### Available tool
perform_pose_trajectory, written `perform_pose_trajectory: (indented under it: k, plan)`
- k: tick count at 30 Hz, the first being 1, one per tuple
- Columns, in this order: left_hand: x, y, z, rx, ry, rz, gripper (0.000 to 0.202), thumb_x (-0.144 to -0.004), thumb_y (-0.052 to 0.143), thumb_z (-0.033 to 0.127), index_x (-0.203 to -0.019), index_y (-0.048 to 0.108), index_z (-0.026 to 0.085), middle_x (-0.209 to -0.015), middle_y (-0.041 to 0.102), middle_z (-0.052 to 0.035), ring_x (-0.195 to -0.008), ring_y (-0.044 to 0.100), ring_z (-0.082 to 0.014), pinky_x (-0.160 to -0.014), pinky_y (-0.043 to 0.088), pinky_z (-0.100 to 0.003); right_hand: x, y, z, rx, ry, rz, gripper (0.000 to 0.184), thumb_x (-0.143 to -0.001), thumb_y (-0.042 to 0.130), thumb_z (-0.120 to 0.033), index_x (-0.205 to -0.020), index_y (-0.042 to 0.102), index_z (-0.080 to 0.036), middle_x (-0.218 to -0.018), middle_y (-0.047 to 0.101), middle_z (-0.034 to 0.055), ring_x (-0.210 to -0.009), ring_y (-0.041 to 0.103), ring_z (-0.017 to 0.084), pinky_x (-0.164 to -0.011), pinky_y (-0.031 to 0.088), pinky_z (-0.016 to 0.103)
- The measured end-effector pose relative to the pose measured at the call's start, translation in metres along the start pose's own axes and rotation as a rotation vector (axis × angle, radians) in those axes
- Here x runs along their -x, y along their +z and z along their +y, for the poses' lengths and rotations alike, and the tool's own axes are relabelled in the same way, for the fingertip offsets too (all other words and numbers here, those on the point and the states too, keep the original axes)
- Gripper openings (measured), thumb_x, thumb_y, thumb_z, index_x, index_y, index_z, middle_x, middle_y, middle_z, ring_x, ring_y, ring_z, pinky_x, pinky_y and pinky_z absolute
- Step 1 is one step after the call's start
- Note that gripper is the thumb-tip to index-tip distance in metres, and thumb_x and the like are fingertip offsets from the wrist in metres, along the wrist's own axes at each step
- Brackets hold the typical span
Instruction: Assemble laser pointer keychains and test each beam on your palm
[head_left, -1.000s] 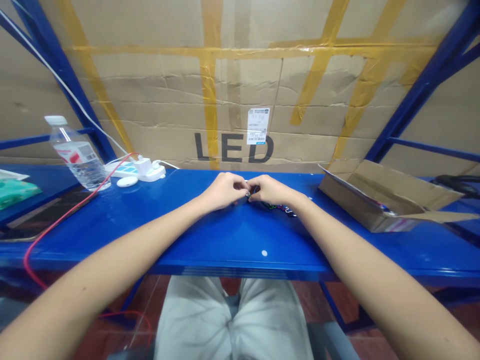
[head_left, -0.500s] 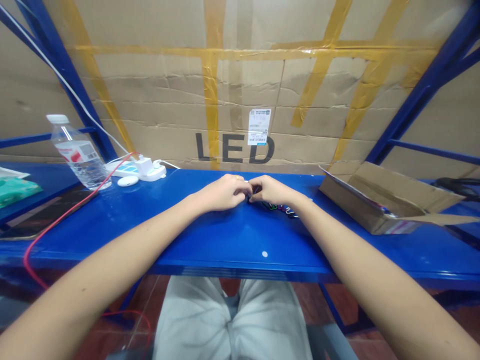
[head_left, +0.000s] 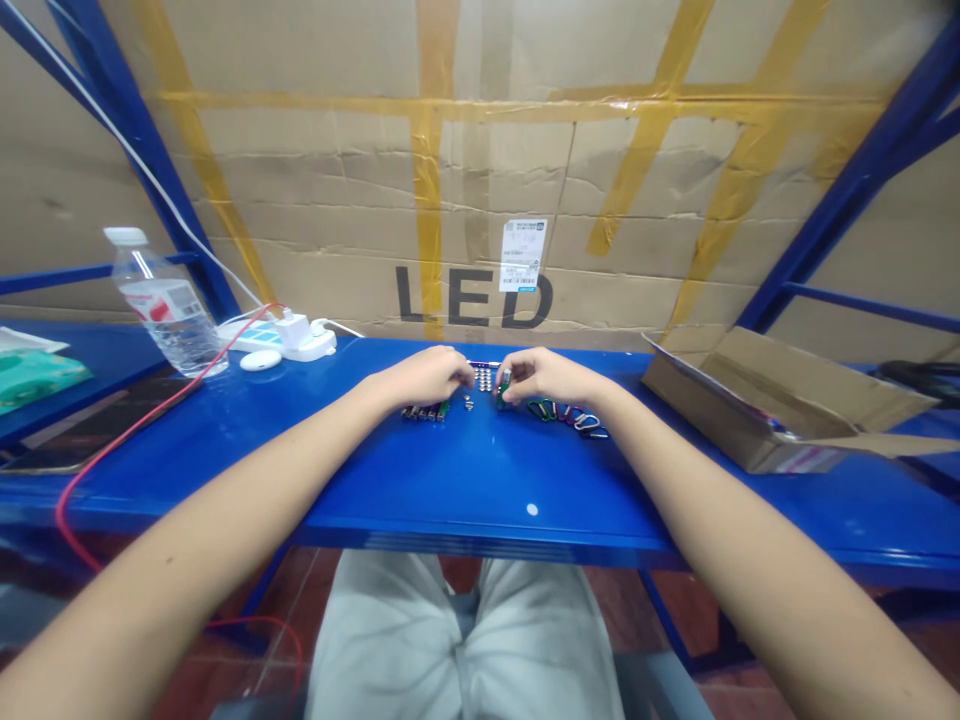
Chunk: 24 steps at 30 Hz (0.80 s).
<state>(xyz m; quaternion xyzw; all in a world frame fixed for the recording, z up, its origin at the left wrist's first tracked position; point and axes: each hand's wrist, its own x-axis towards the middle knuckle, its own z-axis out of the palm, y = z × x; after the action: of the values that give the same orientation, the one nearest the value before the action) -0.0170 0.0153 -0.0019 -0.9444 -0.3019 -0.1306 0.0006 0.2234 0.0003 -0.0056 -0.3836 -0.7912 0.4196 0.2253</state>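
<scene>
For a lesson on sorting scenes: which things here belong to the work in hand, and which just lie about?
In use: small green piece pinched by right hand; left hand beside small silver round parts; row of dark cylinders; coloured metal clips.
Lying about: clear plastic water bottle; white power strip; red cable; open brown cardboard box.

A: What lies on the blue worktop (head_left: 420,480)?
B: At the left, a water bottle (head_left: 169,310), a white power strip (head_left: 289,340) and a red cable (head_left: 142,420). In the centre, small metal pieces (head_left: 480,378) and coloured carabiners (head_left: 559,412). On the right, an open cardboard box (head_left: 765,400).
</scene>
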Motion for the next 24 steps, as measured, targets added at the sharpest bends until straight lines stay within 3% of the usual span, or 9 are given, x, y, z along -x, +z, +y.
perform_pose_trajectory:
  k: [5,9,17,21,24]
  plan:
    - [-0.001,0.002,0.003,-0.029,0.022,-0.066,0.028,-0.082,0.057,0.011,-0.095,0.078,0.024,-0.093,0.076,-0.0043,-0.089,0.063,-0.0207,-0.082,0.044,-0.031,-0.001,0.0,-0.001,0.044,-0.035,-0.032,0.026,-0.064,0.077,-0.026,-0.086,0.067,-0.018,-0.075,0.067,-0.0004,-0.071,0.06,0.016,-0.069,0.048,0.03]
    - [-0.003,0.005,0.007,-0.037,0.023,-0.066,0.026,-0.08,0.059,0.008,-0.087,0.078,0.025,-0.087,0.076,-0.0033,-0.085,0.062,-0.0204,-0.08,0.042,-0.03,-0.001,0.002,-0.004,0.082,-0.054,-0.052,0.025,-0.064,0.077,-0.026,-0.086,0.068,-0.018,-0.083,0.069,0.0009,-0.077,0.061,0.017,-0.072,0.047,0.03]
    - [-0.003,0.0,0.013,0.0,-0.104,-0.043,0.01,-0.078,0.062,0.012,-0.076,0.07,0.018,-0.079,0.072,-0.0049,-0.081,0.063,-0.0205,-0.073,0.043,-0.029,-0.001,0.002,-0.002,0.167,-0.058,-0.074,0.023,-0.066,0.075,-0.026,-0.087,0.069,-0.018,-0.082,0.07,0.0007,-0.077,0.062,0.017,-0.073,0.046,0.03]
    - [-0.006,-0.005,0.017,0.32,-0.196,0.138,0.008,-0.08,0.063,0.018,-0.083,0.071,0.017,-0.083,0.074,-0.0034,-0.075,0.065,-0.0161,-0.07,0.047,-0.027,-0.002,0.0,0.001,0.181,-0.062,-0.071,0.021,-0.069,0.072,-0.025,-0.089,0.068,-0.018,-0.082,0.07,0.0008,-0.075,0.061,0.017,-0.071,0.046,0.03]
    - [-0.008,-0.006,0.021,0.5,-0.185,0.241,0.01,-0.08,0.066,0.022,-0.086,0.071,0.015,-0.083,0.074,-0.0039,-0.076,0.066,-0.0149,-0.073,0.05,-0.027,-0.002,-0.001,0.004,0.19,-0.068,-0.062,0.02,-0.07,0.072,-0.026,-0.088,0.068,-0.018,-0.084,0.069,0.0011,-0.075,0.059,0.017,-0.071,0.045,0.03]
